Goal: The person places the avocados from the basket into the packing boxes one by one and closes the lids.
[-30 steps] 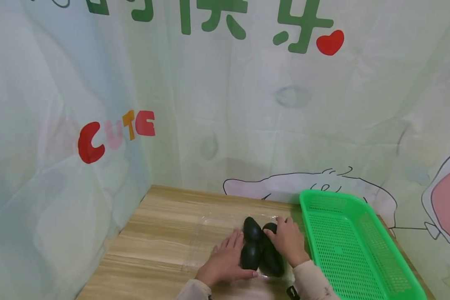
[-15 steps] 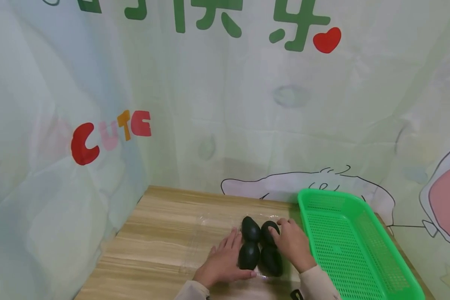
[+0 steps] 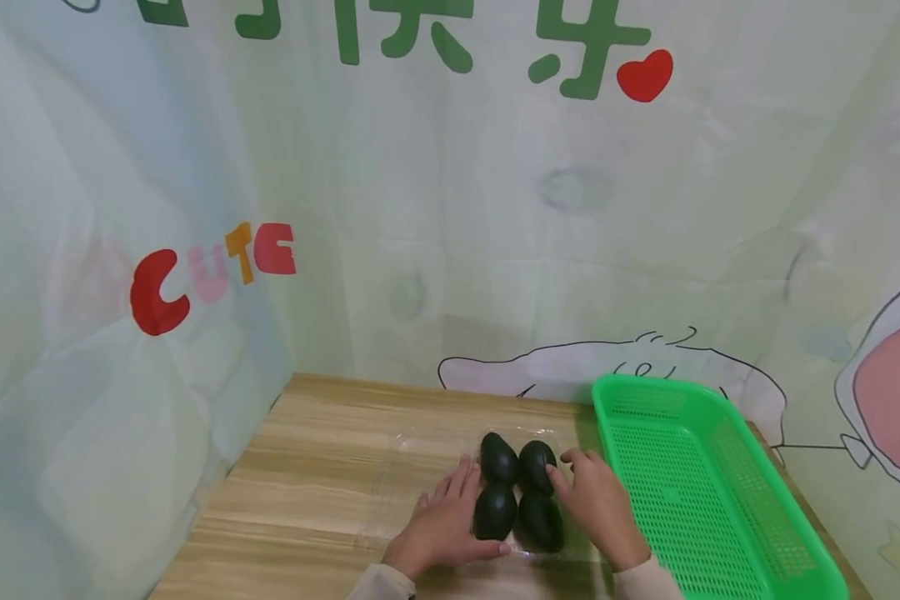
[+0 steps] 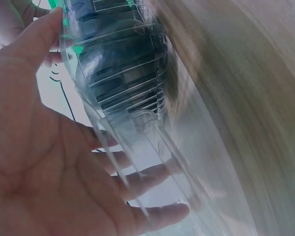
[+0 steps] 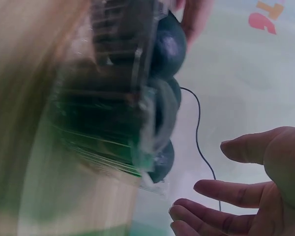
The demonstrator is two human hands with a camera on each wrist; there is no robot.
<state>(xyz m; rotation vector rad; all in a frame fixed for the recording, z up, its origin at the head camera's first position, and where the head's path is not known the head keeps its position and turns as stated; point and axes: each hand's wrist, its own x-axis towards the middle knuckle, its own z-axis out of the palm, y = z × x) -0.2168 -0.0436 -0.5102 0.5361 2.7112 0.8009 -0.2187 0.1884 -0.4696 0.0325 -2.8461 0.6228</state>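
Several dark avocados sit in two rows in a clear plastic clamshell box (image 4: 160, 93) on the table. In the head view, the far pair are a left avocado (image 3: 498, 458) and a right avocado (image 3: 537, 464); a near-left avocado (image 3: 495, 512) and a near-right avocado (image 3: 541, 522) lie closer. My left hand (image 3: 444, 521) rests along the box's left side with straight, spread fingers, its thumb at the near edge. Beside the far-right avocado is my right hand (image 3: 594, 504), fingers relaxed and holding nothing. The right wrist view shows this hand (image 5: 246, 196) apart from the box.
A green perforated plastic basket (image 3: 675, 483) stands right of the box on the wooden table (image 3: 285, 467). The box's transparent lid (image 3: 412, 467) lies folded out to the left. A printed cloth backdrop (image 3: 435, 250) hangs behind and to the left.
My right hand has let go of the far-right avocado and drawn back to the right. That avocado now lies more fully in view. My left hand has stayed on the box.
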